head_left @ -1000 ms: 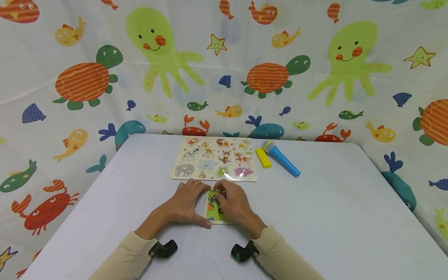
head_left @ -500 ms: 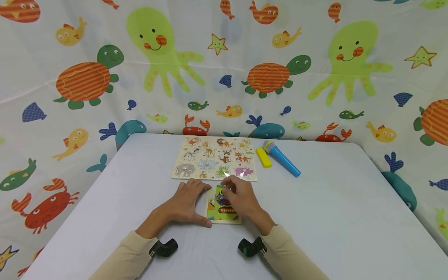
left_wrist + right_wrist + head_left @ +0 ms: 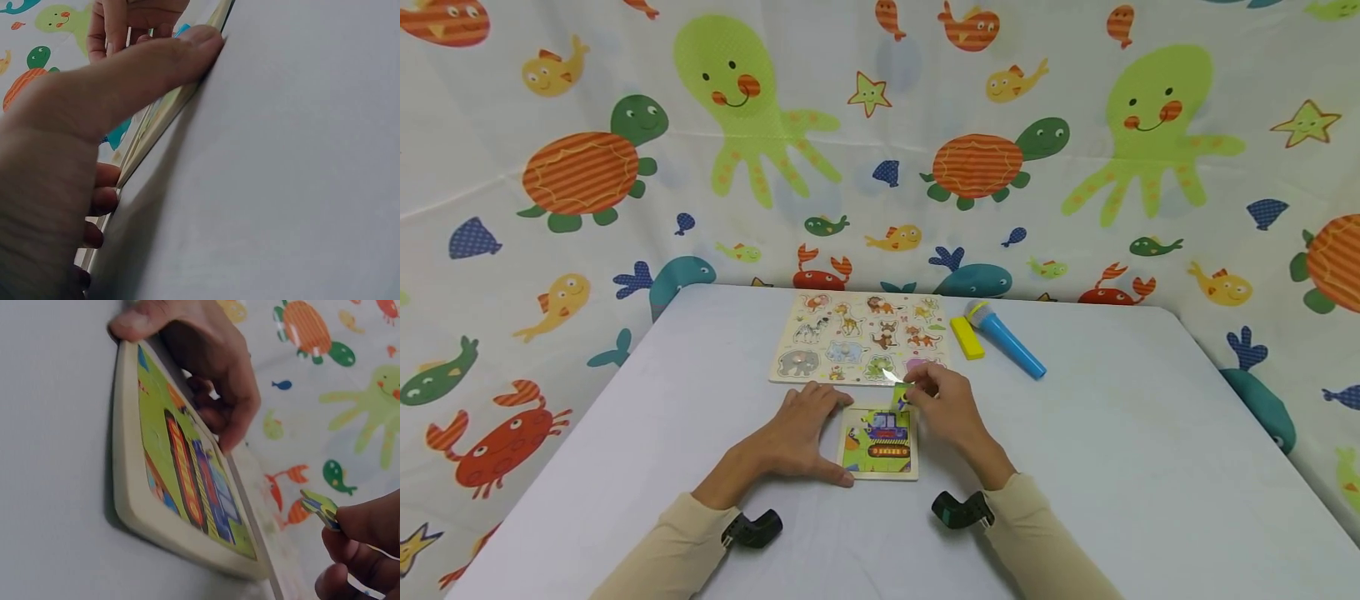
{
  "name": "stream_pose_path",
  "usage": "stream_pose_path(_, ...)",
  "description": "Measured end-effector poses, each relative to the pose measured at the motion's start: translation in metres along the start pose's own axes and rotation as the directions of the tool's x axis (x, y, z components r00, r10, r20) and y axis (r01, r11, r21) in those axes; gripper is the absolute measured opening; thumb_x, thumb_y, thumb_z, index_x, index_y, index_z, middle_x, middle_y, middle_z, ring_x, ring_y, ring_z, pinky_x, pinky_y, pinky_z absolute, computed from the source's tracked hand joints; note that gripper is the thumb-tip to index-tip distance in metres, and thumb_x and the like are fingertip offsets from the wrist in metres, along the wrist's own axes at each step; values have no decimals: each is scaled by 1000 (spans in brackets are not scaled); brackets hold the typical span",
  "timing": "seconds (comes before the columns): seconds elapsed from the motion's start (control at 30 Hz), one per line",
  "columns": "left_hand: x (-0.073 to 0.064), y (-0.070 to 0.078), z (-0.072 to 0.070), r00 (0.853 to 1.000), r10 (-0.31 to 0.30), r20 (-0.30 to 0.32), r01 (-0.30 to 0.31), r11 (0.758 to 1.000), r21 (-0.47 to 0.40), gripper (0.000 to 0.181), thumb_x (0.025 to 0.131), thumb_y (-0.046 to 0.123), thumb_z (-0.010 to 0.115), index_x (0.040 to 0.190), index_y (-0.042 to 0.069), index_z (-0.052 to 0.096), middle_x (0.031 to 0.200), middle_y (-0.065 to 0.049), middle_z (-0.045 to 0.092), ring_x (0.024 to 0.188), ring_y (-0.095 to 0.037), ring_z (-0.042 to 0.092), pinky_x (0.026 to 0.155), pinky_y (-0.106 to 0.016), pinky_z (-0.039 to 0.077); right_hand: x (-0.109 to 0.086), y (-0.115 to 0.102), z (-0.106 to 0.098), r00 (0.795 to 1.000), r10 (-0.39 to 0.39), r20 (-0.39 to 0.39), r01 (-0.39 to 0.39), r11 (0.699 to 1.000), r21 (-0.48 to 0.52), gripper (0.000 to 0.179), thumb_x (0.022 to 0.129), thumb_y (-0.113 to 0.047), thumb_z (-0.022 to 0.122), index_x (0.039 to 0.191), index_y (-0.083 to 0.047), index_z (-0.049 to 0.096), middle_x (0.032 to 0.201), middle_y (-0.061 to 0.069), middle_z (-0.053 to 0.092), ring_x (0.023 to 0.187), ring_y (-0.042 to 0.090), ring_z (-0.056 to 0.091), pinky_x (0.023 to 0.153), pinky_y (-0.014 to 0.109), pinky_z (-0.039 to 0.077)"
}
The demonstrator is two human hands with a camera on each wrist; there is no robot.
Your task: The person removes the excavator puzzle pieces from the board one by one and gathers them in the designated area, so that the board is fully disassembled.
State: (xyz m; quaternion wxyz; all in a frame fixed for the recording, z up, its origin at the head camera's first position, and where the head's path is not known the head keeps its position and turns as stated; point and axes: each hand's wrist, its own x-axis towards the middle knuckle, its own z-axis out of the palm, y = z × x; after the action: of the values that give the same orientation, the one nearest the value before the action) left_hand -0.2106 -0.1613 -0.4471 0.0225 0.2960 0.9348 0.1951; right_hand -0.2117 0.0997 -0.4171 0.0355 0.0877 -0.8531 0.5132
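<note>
A small wooden jigsaw puzzle (image 3: 880,477) in a pale frame lies on the white table, with a purple and orange tracked vehicle on green. My left hand (image 3: 797,433) holds it at its left side, thumb at the near corner and fingertips along the far edge. Between thumb and fingers, my right hand (image 3: 953,408) pinches a green puzzle piece (image 3: 900,395) near the frame's far right corner. In the right wrist view, the puzzle piece (image 3: 321,509) shows apart from the frame, held up off it. A pale strip shows in the puzzle's far part.
Behind the puzzle lies a larger animal peg board (image 3: 782,346), its near right corner partly covered by my right hand. To its right are a yellow block (image 3: 967,338) and a blue toy microphone (image 3: 1011,346). A sea-animal cloth (image 3: 850,192) hangs behind the table (image 3: 1120,433).
My right hand has lifted the puzzle piece from the puzzle and moved it away and to the right, uncovering the vehicle picture. My left hand has stayed on the frame.
</note>
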Motion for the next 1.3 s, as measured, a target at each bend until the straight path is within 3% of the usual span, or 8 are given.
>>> stream_pose_path(0.33,-1,-2,-1,1000,13,6,-13,1000,-12,106,56,85,75,136,20,51,111,13,49,107,-10,40,85,-37,31,6,21,-12,997,76,-24,-76,997,5,10,94,-6,66,103,-7,69,86,7,61,75,22,56,66,26,47)
stream_pose_path(0.6,-3,-3,0,1000,3,9,-2,999,-32,106,53,84,78,135,21,51,109,14,48,104,-7,40,86,-35,30,9,32,-15,997,75,-15,-75,997,-23,9,91,-3,64,98,-6,68,79,7,59,65,20,53,60,26,45)
stream_pose_path(0.8,-3,-3,0,1000,6,8,-5,999,-44,106,52,83,79,134,21,51,108,15,48,102,-7,40,86,-34,30,10,37,-13,996,88,-8,-89,994,-71,10,91,-5,65,100,-7,71,82,5,61,70,19,54,61,28,46)
stream_pose_path(0.97,-3,-4,0,1000,17,4,-17,999,-37,105,52,83,79,133,21,52,107,15,48,101,-7,39,85,-34,30,9,39,-12,997,75,-28,-78,987,-140,10,92,-9,69,100,-8,74,83,4,61,80,20,54,66,29,45)
stream_pose_path(1.3,-3,-3,-2,1000,29,-5,-30,999,-41,103,52,82,79,131,22,51,106,15,48,100,-8,40,84,-34,31,9,38,-11,997,-2,-80,-20,962,-271,9,87,-8,77,93,-4,74,75,2,63,75,19,54,68,30,46)
